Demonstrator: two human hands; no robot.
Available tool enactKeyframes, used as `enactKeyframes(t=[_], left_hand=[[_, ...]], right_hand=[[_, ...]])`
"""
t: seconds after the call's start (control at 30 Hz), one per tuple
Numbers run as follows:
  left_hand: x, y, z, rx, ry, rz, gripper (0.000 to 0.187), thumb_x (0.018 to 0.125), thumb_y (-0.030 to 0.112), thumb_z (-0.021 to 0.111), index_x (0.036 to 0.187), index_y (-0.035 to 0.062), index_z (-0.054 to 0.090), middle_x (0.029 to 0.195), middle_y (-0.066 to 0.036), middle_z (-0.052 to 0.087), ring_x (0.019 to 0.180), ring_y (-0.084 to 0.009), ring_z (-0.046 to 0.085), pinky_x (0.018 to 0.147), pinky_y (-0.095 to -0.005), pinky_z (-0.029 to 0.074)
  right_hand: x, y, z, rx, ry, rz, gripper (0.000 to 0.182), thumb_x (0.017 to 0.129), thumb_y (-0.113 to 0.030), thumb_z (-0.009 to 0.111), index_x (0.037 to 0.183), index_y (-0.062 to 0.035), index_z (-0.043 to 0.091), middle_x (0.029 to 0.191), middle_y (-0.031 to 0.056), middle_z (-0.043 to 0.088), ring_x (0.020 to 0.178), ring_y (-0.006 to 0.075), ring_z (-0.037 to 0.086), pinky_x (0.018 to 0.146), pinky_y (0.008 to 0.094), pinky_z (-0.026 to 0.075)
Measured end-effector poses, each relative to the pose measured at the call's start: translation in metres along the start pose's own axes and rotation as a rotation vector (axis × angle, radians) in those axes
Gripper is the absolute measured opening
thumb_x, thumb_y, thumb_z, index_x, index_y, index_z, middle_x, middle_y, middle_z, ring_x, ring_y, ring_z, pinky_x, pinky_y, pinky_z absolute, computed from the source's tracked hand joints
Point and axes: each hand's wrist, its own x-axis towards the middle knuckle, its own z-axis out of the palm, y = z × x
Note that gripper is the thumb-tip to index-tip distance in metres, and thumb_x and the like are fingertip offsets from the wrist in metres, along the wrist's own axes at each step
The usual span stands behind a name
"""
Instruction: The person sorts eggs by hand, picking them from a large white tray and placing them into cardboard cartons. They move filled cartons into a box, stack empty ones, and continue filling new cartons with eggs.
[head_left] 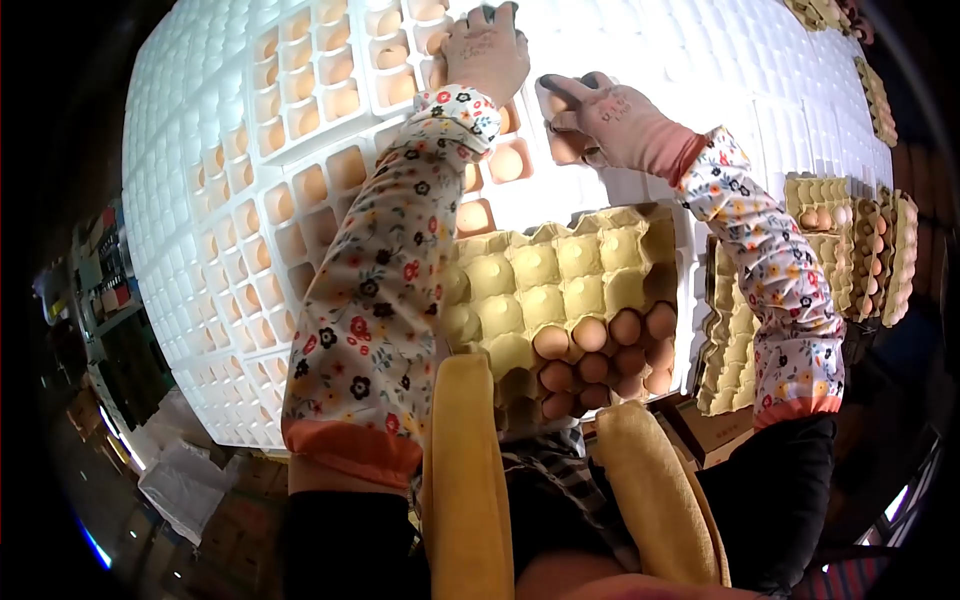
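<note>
My left hand (487,52), in a light glove with dark fingertips, reaches over the white foam egg trays. Its fingers bend downward and close together; whatever is under them is hidden. Just beside it, an egg (437,72) sits in a cell. My right hand (622,118), gloved alike, curls its thumb and fingers round a brown egg (566,148) at a foam cell. Below both hands lies a yellow pulp egg tray (540,268), with several brown eggs (592,334) in its near right part and bare cups elsewhere.
White foam trays (190,90) spread across the surface, many cells on the left holding eggs (300,88). To the right are more pulp trays (728,345), some stacked, one with eggs (822,217). A cardboard box (708,432) stands below the front edge.
</note>
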Motion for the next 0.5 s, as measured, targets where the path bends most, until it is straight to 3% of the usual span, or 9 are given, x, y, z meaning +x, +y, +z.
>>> enactKeyframes(t=[0.07, 0.13, 0.17, 0.2, 0.27, 0.37, 0.4, 0.47, 0.5], left_hand=[[0.002, -0.009, 0.016, 0.043, -0.118, -0.011, 0.045, 0.091, 0.03, 0.048, 0.132, 0.011, 0.045, 0.127, -0.016, 0.051, 0.12, -0.0386, 0.045, 0.098, -0.0521, 0.035], [-0.004, -0.011, 0.016, 0.042, -0.08, 0.048, 0.046, 0.091, 0.029, 0.048, 0.132, 0.0102, 0.045, 0.128, -0.016, 0.051, 0.12, -0.0382, 0.045, 0.099, -0.0512, 0.035], [-0.004, -0.012, 0.019, -0.01, -0.086, 0.04, 0.045, 0.09, 0.027, 0.048, 0.132, 0.0097, 0.045, 0.127, -0.016, 0.051, 0.12, -0.0371, 0.046, 0.1, -0.0505, 0.035], [-0.007, -0.014, 0.019, -0.06, -0.092, 0.027, 0.045, 0.09, 0.026, 0.048, 0.131, 0.0091, 0.046, 0.127, -0.016, 0.052, 0.119, -0.0359, 0.046, 0.1, -0.0499, 0.035], [-0.005, -0.018, 0.013, -0.148, -0.094, 0.019, 0.043, 0.089, 0.022, 0.047, 0.13, 0.008, 0.047, 0.126, -0.016, 0.053, 0.118, -0.0337, 0.048, 0.101, -0.0486, 0.034], [-0.025, -0.022, -0.027, -0.405, -0.054, 0.003, 0.041, 0.087, 0.025, 0.054, 0.123, 0.0063, 0.053, 0.116, -0.017, 0.059, 0.106, -0.0347, 0.055, 0.095, -0.0463, 0.041], [-0.045, -0.014, -0.05, -0.488, -0.091, -0.022, 0.04, 0.086, 0.025, 0.057, 0.121, 0.006, 0.055, 0.114, -0.017, 0.06, 0.103, -0.0348, 0.056, 0.094, -0.0458, 0.043], [-0.104, 0.005, -0.091, -0.592, -0.036, 0.197, 0.038, 0.08, 0.025, 0.067, 0.112, 0.0047, 0.06, 0.101, -0.016, 0.062, 0.094, -0.0319, 0.058, 0.087, -0.0429, 0.046], [-0.145, 0.018, -0.107, -0.641, -0.149, 0.214, 0.038, 0.078, 0.026, 0.07, 0.109, 0.0047, 0.061, 0.1, -0.014, 0.06, 0.092, -0.0297, 0.058, 0.084, -0.0412, 0.046]], right_hand=[[0.022, 0.014, -0.013, 0.125, -0.173, -0.024, 0.038, 0.076, -0.018, 0.069, 0.113, -0.0114, 0.065, 0.139, 0.0085, 0.044, 0.104, 0.0262, 0.058, 0.091, 0.0355, 0.05], [0.042, 0.039, -0.006, 0.558, 0.094, 0.002, 0.033, 0.079, -0.018, 0.068, 0.111, -0.0078, 0.066, 0.123, 0.0108, 0.057, 0.099, 0.0229, 0.063, 0.087, 0.0324, 0.051], [0.052, 0.038, -0.003, 0.708, 0.254, 0.208, 0.032, 0.084, -0.019, 0.065, 0.112, -0.0041, 0.063, 0.104, 0.0115, 0.065, 0.093, 0.0214, 0.064, 0.084, 0.03, 0.051], [0.067, 0.039, 0.013, 0.687, 0.55, 0.226, 0.035, 0.087, -0.023, 0.065, 0.114, -0.0006, 0.061, 0.099, 0.0117, 0.065, 0.09, 0.0185, 0.064, 0.082, 0.0279, 0.05], [0.097, 0.053, 0.069, 0.248, 0.59, 0.256, 0.051, 0.093, -0.027, 0.053, 0.138, -0.0043, 0.043, 0.139, 0.0159, 0.047, 0.126, 0.0225, 0.045, 0.11, 0.0428, 0.029], [0.089, 0.046, 0.075, 0.549, 0.799, 0.314, 0.046, 0.092, -0.026, 0.056, 0.131, -0.0026, 0.05, 0.127, 0.0153, 0.056, 0.117, 0.0259, 0.052, 0.103, 0.0395, 0.038], [0.064, 0.035, 0.053, 0.639, 0.722, 0.329, 0.044, 0.09, -0.026, 0.059, 0.126, -0.0017, 0.053, 0.118, 0.0144, 0.059, 0.108, 0.0236, 0.056, 0.096, 0.0352, 0.042], [-0.019, 0.009, 0.017, 0.825, 0.521, 0.387, 0.041, 0.088, -0.026, 0.065, 0.118, 0.0001, 0.058, 0.099, 0.0126, 0.066, 0.09, 0.0188, 0.064, 0.082, 0.0266, 0.05], [-0.062, -0.011, 0.016, 1.013, 0.455, 0.393, 0.04, 0.087, -0.027, 0.065, 0.118, -0.0027, 0.06, 0.097, 0.015, 0.066, 0.089, 0.0246, 0.065, 0.081, 0.0307, 0.05]])
